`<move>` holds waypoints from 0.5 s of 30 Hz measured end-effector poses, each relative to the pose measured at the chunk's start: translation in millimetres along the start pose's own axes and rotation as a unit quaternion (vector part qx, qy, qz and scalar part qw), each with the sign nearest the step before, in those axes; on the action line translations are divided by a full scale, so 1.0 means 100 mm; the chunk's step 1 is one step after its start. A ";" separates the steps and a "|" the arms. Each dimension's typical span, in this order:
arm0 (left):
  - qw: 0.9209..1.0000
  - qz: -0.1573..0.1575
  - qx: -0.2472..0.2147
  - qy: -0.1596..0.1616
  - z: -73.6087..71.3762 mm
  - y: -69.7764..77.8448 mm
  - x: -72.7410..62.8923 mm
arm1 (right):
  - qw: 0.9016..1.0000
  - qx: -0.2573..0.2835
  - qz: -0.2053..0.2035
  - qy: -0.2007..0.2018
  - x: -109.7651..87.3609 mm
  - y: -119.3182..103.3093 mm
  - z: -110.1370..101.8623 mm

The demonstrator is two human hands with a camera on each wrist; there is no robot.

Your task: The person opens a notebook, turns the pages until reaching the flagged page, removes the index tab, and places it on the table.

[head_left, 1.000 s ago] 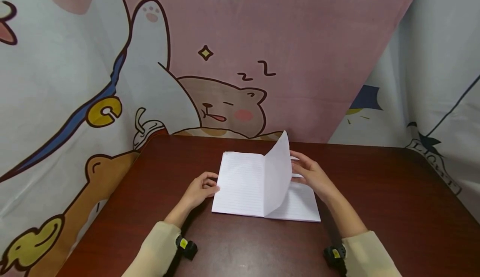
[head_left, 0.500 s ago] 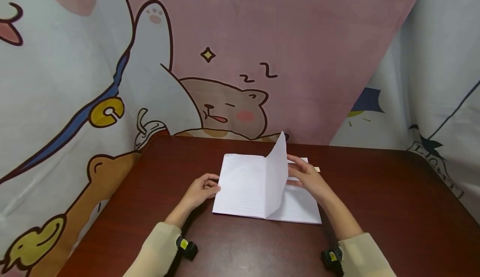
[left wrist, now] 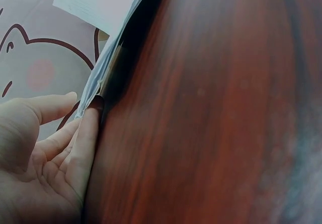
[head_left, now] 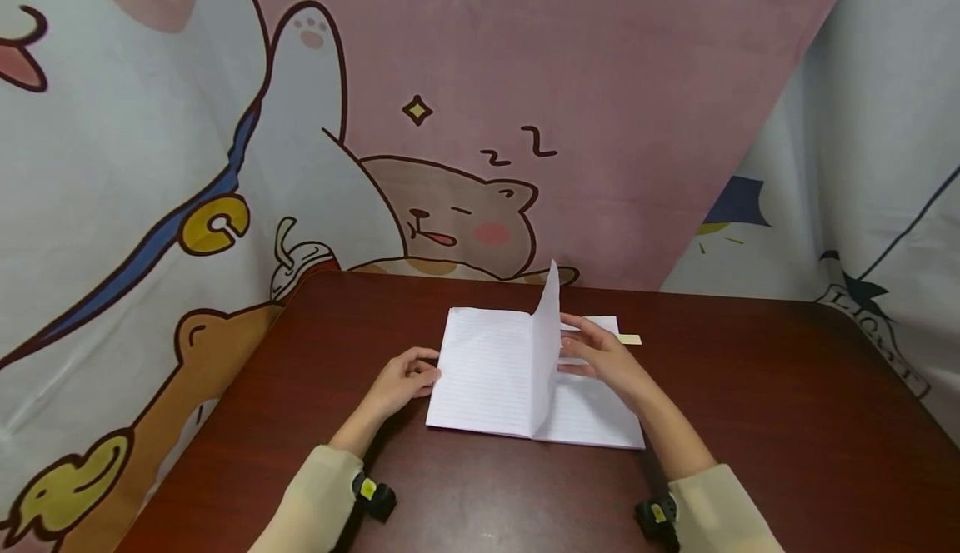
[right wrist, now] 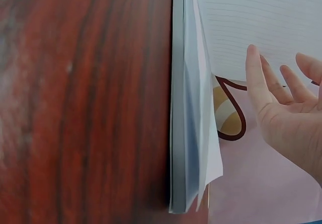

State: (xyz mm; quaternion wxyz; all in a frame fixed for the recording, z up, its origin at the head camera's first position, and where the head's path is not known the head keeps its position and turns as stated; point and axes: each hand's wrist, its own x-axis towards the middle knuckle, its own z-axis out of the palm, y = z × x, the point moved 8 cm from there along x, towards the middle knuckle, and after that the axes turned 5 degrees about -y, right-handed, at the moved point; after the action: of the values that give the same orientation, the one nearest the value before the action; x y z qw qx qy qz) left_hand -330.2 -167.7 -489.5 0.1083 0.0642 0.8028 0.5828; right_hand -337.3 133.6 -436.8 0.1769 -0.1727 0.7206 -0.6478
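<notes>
An open lined notebook point(head_left: 483, 370) lies on the table, with one page point(head_left: 546, 361) standing nearly upright near the spine. At the notebook's left edge is my left hand point(head_left: 399, 382); the left wrist view shows that edge between the thumb point(left wrist: 55, 105) and the fingers point(left wrist: 85, 138). My right hand point(head_left: 603, 357) is above the right half, its fingers extended toward the right side of the raised page. In the right wrist view those fingers point(right wrist: 256, 78) look fairly straight and spread before the lined paper. Their exact contact with the page is partly hidden.
The table point(head_left: 765, 403) is dark reddish wood. A pale yellow tab point(head_left: 630, 339) sticks out past the notebook's upper right edge. Behind the table hangs a cartoon-printed cloth point(head_left: 637, 120). Both wrists wear small black cameras point(head_left: 378, 499).
The raised page has swung left toward upright, and my right hand has moved left with it. More of the yellow tab shows. My left hand stays at the left edge.
</notes>
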 end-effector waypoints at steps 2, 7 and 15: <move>1.000 0.001 -0.001 -0.002 0.00 0.00 0.00 | 1.000 0.005 0.001 -0.003 0.01 0.02 0.01; 1.000 0.003 0.002 -0.006 0.00 0.00 -0.01 | 1.000 0.007 0.002 -0.005 0.02 0.05 0.04; 1.000 -0.001 -0.005 0.004 -0.01 0.00 0.00 | 1.000 0.014 -0.010 -0.016 0.05 0.06 0.09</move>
State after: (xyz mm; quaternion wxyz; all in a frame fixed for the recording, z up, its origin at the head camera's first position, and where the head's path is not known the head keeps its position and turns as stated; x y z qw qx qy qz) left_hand -330.7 -168.3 -489.8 0.1060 0.0605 0.8003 0.5870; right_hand -337.6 123.8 -443.8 0.1845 -0.1879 0.7067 -0.6567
